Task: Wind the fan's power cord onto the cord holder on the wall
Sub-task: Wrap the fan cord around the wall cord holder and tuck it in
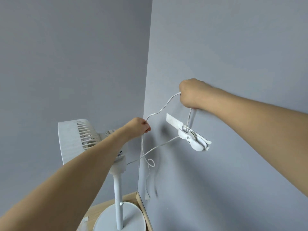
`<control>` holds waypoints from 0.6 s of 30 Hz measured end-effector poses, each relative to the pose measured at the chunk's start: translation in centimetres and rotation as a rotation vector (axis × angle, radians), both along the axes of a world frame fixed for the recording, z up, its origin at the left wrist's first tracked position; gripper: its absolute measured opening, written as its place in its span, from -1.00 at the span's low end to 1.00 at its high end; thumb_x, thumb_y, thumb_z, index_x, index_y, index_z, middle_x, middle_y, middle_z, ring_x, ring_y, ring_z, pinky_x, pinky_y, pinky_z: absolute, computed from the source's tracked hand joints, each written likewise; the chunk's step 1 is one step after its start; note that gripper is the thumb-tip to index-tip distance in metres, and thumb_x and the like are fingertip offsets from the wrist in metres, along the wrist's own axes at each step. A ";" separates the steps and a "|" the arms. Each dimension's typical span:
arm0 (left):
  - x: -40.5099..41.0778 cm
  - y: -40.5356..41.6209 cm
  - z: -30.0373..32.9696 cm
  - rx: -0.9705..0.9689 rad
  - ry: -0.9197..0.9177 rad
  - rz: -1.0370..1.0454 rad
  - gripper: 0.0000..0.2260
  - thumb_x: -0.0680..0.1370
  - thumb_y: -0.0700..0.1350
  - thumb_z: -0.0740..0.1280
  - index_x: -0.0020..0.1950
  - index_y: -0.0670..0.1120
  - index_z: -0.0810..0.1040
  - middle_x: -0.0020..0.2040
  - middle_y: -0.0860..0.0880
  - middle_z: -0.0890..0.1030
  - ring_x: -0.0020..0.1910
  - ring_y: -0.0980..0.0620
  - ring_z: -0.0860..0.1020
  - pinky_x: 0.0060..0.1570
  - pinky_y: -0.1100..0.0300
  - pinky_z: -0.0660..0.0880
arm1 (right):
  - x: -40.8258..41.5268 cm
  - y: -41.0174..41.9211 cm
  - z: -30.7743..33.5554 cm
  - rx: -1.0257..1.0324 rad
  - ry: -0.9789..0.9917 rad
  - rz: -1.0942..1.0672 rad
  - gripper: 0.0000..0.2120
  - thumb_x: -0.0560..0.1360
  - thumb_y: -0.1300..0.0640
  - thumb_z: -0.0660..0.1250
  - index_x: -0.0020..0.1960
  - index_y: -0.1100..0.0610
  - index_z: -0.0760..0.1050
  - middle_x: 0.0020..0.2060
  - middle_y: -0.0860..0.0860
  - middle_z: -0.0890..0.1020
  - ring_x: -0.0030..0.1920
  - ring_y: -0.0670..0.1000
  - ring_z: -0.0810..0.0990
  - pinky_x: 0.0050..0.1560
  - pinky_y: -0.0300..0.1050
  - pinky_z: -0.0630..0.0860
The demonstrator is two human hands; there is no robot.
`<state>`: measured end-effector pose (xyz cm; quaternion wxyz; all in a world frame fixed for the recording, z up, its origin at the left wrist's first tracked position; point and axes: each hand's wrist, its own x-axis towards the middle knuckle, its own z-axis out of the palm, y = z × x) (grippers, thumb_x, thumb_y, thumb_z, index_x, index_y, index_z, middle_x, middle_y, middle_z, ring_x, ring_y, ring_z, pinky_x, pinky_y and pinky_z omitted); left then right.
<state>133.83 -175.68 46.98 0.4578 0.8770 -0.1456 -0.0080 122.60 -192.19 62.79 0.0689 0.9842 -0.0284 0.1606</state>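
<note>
1. Centrally, our right hand [191,94] grips the thin white power cord [162,108] above the white plastic wall holder [193,139].
2. Our left hand [140,127] pinches it lower left, near the wall corner.
3. Its plug [147,196] dangles freely.

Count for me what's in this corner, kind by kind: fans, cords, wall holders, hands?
Fans: 1, the white standing fan
Power cords: 1, the white cord, plug dangling
Cord holders: 1, the white holder on the wall
Hands: 2, left hand and right hand, both gripping the cord
Total: 5
</note>
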 end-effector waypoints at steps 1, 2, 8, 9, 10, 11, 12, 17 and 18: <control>0.5 -0.2 -0.3 0.071 0.000 0.043 -0.76 0.62 -0.15 0.19 -0.05 -0.14 0.65 -0.08 -0.13 0.63 -0.10 -0.08 0.56 -0.05 0.16 0.46 | -0.5 -0.3 0.1 0.021 -0.017 0.017 -0.86 0.46 0.35 0.13 -0.19 0.24 0.44 -0.31 0.13 0.49 -0.35 0.12 0.48 -0.40 -0.20 0.31; 0.9 -0.3 -0.4 0.136 0.001 0.093 -0.74 0.62 -0.13 0.17 -0.02 -0.16 0.64 -0.03 -0.18 0.64 -0.05 -0.15 0.58 -0.09 0.16 0.45 | -1.1 -0.7 0.3 0.048 -0.023 0.027 -0.83 0.46 0.35 0.12 -0.13 0.24 0.49 -0.30 0.14 0.53 -0.34 0.14 0.51 -0.37 -0.20 0.36; 2.0 -1.2 2.4 0.189 -0.021 0.323 -0.58 0.65 -0.03 0.03 0.13 -0.32 0.53 0.07 -0.35 0.62 -0.05 -0.30 0.62 -0.02 -0.03 0.58 | -5.4 -2.7 -0.3 0.132 0.027 0.022 -0.75 0.42 0.37 0.12 -0.06 0.24 0.55 -0.35 0.14 0.60 -0.31 0.17 0.62 -0.30 -0.12 0.53; 2.1 -1.3 3.6 0.168 -0.053 0.333 -0.62 0.64 -0.05 0.05 0.09 -0.31 0.53 0.04 -0.34 0.63 -0.07 -0.29 0.63 -0.06 -0.01 0.58 | -5.9 -2.8 -0.3 0.143 0.047 0.017 -0.76 0.43 0.38 0.13 -0.06 0.25 0.56 -0.33 0.17 0.65 -0.31 0.18 0.65 -0.27 -0.09 0.57; 2.0 -1.4 4.9 0.149 -0.095 0.333 -0.66 0.62 -0.09 0.07 0.05 -0.30 0.53 0.01 -0.33 0.63 -0.08 -0.29 0.63 -0.08 -0.01 0.58 | -6.3 -3.1 -0.4 0.163 0.074 0.012 -0.76 0.43 0.38 0.14 -0.07 0.27 0.57 -0.31 0.21 0.67 -0.33 0.19 0.66 -0.24 -0.06 0.60; 1.9 -1.4 6.1 0.125 -0.140 0.330 -0.70 0.60 -0.12 0.09 0.02 -0.28 0.52 0.00 -0.32 0.64 -0.09 -0.29 0.62 -0.10 0.00 0.57 | -6.6 -3.3 -0.3 0.194 0.102 0.008 -0.76 0.43 0.39 0.14 -0.07 0.28 0.58 -0.29 0.24 0.68 -0.36 0.19 0.64 -0.22 -0.02 0.62; 1.8 -1.4 7.3 0.098 -0.182 0.329 -0.72 0.59 -0.13 0.09 -0.01 -0.27 0.52 -0.01 -0.31 0.64 -0.09 -0.29 0.61 -0.10 0.01 0.56 | -6.9 -3.5 -0.3 0.221 0.122 0.006 -0.76 0.43 0.39 0.14 -0.08 0.29 0.58 -0.28 0.26 0.69 -0.37 0.19 0.64 -0.18 0.03 0.63; 0.0 -1.2 12.7 0.105 -0.344 0.347 -0.77 0.57 -0.17 0.04 -0.12 -0.19 0.46 -0.11 -0.22 0.58 -0.20 -0.22 0.50 -0.33 0.14 0.39 | -8.0 -3.3 -0.7 0.086 0.136 0.001 -0.88 0.42 0.35 0.21 -0.25 0.18 0.43 -0.42 0.09 0.48 -0.46 0.08 0.46 -0.46 -0.23 0.37; -0.7 -1.2 13.8 0.114 -0.373 0.347 -0.76 0.56 -0.19 0.02 -0.14 -0.20 0.44 -0.14 -0.21 0.56 -0.23 -0.19 0.47 -0.35 0.16 0.35 | -8.3 -3.3 -0.8 0.058 0.139 0.002 -0.83 0.42 0.34 0.22 -0.31 0.16 0.36 -0.43 0.07 0.42 -0.48 0.05 0.38 -0.48 -0.25 0.27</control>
